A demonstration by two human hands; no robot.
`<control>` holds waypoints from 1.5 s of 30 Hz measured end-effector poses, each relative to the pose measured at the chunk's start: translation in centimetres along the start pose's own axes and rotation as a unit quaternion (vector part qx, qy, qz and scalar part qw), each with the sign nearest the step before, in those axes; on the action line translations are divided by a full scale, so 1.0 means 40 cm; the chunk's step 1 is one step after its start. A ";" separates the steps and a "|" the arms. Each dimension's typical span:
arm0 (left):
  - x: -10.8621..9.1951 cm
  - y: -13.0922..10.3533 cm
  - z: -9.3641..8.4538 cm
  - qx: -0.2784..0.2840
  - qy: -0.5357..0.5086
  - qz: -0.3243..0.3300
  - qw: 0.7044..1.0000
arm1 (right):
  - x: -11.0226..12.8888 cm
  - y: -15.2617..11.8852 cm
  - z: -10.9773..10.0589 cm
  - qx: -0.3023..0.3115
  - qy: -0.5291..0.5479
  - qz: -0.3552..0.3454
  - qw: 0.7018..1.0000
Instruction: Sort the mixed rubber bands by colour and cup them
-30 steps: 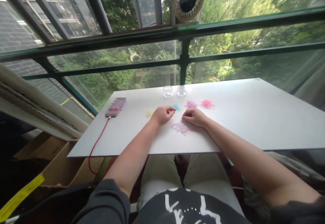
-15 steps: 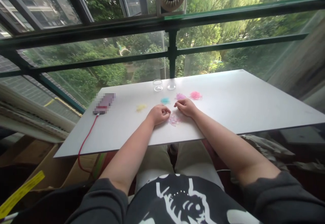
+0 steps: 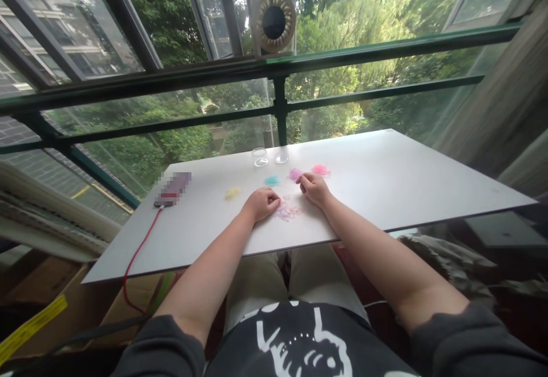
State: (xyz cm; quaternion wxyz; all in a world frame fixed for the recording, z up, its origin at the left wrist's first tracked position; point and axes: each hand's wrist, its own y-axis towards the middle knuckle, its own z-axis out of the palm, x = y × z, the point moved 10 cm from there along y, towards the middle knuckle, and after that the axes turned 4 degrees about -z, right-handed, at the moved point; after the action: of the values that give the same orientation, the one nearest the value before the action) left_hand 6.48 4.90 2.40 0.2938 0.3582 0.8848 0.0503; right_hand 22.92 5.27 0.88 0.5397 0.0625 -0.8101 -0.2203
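A phone [image 3: 172, 189] on a red cable [image 3: 136, 254] lies at the far left of the white bench [image 3: 406, 183], well apart from the work. Small heaps run left to right in a row: yellow pile [image 3: 232, 193], blue pile [image 3: 271, 180], purple pile [image 3: 294, 174], pink pile [image 3: 321, 170], apparently sorted by colour. Two clear dishes [image 3: 269, 157] stand beyond them. The left hand [image 3: 262, 203] rests curled at the edge of the mixed pile [image 3: 287, 211], nearest the person; whether it holds anything cannot be told. The right hand [image 3: 314, 189], fingers pinched narrow, reaches just beside the purple pile, its contents too small to see.
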 end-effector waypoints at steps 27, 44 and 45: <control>0.018 -0.002 -0.014 -0.027 0.003 -0.039 0.999 | 0.149 -0.063 0.116 0.147 -0.125 -0.205 0.960; 0.032 0.001 -0.019 -0.031 -0.011 -0.045 0.998 | 0.127 -0.049 0.098 0.112 -0.130 -0.165 0.971; 0.033 0.001 -0.019 -0.032 -0.013 -0.044 0.998 | 0.127 -0.050 0.099 0.114 -0.130 -0.164 0.971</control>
State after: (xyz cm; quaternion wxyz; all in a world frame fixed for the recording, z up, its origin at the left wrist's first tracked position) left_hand 5.33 5.87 2.39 0.3181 0.3104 0.8937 0.0609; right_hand 16.99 2.91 3.09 0.3757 0.2261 -0.8719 -0.2180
